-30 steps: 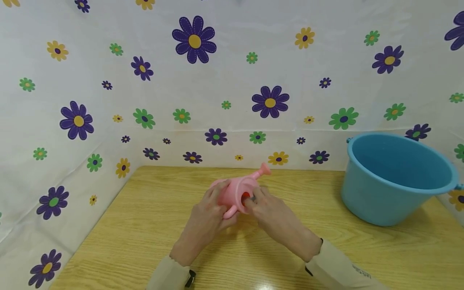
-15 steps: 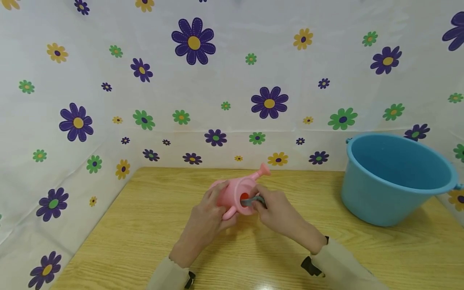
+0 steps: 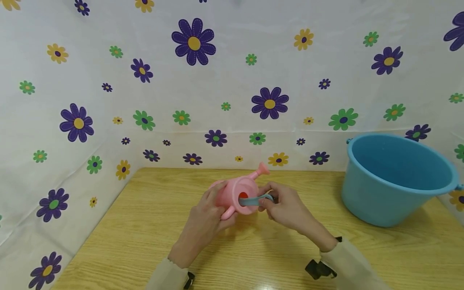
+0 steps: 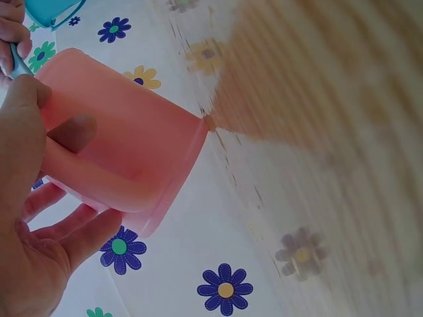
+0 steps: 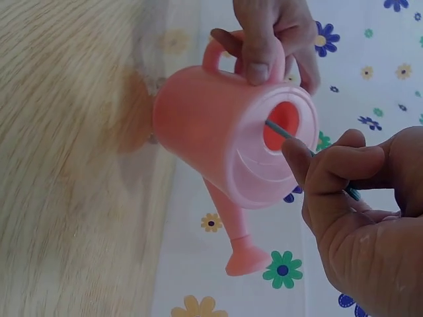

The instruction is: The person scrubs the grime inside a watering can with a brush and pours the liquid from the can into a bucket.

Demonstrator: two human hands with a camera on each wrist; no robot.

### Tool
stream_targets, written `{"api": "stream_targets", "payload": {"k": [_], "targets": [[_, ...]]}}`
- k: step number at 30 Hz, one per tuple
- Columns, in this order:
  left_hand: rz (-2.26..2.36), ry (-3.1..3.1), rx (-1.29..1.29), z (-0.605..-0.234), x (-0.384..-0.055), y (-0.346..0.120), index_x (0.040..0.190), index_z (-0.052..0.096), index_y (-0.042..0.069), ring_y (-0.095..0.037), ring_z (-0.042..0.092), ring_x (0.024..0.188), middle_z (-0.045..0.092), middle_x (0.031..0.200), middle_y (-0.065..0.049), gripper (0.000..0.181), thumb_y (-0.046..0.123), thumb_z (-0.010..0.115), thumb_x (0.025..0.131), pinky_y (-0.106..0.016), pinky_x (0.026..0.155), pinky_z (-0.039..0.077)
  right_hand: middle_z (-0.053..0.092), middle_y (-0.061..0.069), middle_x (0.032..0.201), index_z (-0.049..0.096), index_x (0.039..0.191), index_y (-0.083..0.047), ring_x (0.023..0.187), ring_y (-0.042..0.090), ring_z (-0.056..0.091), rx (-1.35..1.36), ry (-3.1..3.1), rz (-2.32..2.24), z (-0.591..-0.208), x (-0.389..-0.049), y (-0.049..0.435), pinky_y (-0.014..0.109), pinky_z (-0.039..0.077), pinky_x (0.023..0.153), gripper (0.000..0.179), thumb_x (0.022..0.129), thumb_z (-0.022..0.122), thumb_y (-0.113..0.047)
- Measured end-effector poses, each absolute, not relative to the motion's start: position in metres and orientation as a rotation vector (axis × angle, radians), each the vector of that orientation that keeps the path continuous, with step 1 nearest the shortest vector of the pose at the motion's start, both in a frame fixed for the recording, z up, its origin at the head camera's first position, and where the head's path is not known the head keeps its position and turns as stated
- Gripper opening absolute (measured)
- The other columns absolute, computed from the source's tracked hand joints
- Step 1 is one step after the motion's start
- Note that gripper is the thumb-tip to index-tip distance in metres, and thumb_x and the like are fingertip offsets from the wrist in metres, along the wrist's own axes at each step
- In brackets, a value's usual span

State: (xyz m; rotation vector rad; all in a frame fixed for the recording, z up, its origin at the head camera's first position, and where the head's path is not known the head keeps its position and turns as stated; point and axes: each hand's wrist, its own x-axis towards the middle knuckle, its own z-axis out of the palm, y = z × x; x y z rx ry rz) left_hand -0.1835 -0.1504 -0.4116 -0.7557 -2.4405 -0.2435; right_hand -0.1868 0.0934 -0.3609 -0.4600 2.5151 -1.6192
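A pink watering can (image 3: 228,196) is tipped, its open top turned toward me and its spout (image 3: 262,169) pointing up and right. My left hand (image 3: 206,216) grips it by the handle, the thumb lying over the handle in the right wrist view. Out of the round opening sticks a slim blue-grey handle (image 3: 251,201) with a curved end. My right hand (image 3: 293,208) pinches that curved end between thumb and fingers, just right of the can. What the handle belongs to inside the can is hidden. The hole's inside (image 5: 285,112) looks orange-red.
A large light blue bucket (image 3: 384,203) stands at the right on the wooden table (image 3: 145,233). White cloth (image 3: 224,72) printed with flowers hangs behind and along the sides.
My right hand has drawn back to the right from the can's opening, and more of the blue-grey handle shows. My left hand and the can have hardly moved.
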Motion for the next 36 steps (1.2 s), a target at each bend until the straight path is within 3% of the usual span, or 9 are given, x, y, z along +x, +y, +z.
{"api": "stream_targets", "payload": {"k": [7,14,21,28,36], "targets": [[-0.237,-2.452,-0.75,-0.411,-0.183,-0.151,0.058,0.065,0.012,-0.034,0.054,0.136,0.05,0.147,-0.011,0.04,0.034,0.074,0.091,-0.035,0.071,0.065,0.071,0.006,0.075,0.061,0.112,0.002,0.052,0.012,0.047,-0.348,2.335,-1.748,-0.357,-0.187,0.103,0.02,0.036,0.046,0.014,0.1,0.06,-0.005],[-0.197,-2.427,-0.764,-0.411,-0.184,-0.152,0.057,0.064,0.013,-0.032,0.054,0.135,0.05,0.146,-0.012,0.043,0.036,0.072,0.091,-0.034,0.07,0.065,0.077,0.011,0.084,0.055,0.115,0.006,0.055,0.01,0.05,-0.258,2.166,-1.836,-0.356,-0.187,0.109,0.021,0.043,0.049,0.017,0.101,0.058,-0.002],[-0.188,-2.414,-0.769,-0.412,-0.184,-0.152,0.056,0.063,0.013,-0.032,0.054,0.135,0.051,0.145,-0.012,0.043,0.035,0.073,0.091,-0.034,0.07,0.065,0.079,0.009,0.09,0.051,0.116,0.005,0.059,0.01,0.052,-0.248,2.036,-1.845,-0.359,-0.187,0.114,0.021,0.045,0.053,0.02,0.099,0.058,-0.002],[-0.196,-2.429,-0.767,-0.411,-0.184,-0.152,0.057,0.064,0.012,-0.033,0.054,0.135,0.05,0.146,-0.012,0.042,0.035,0.073,0.092,-0.034,0.069,0.065,0.079,0.015,0.094,0.053,0.112,0.004,0.059,0.01,0.053,-0.199,2.035,-1.883,-0.36,-0.187,0.109,0.02,0.045,0.053,0.016,0.099,0.06,-0.003],[-0.201,-2.439,-0.766,-0.411,-0.183,-0.152,0.059,0.067,0.012,-0.033,0.054,0.136,0.051,0.146,-0.012,0.041,0.034,0.073,0.093,-0.035,0.072,0.065,0.077,0.011,0.085,0.054,0.11,0.005,0.057,0.011,0.053,-0.168,2.017,-1.946,-0.362,-0.187,0.098,0.018,0.046,0.053,0.015,0.098,0.061,-0.002]]}}
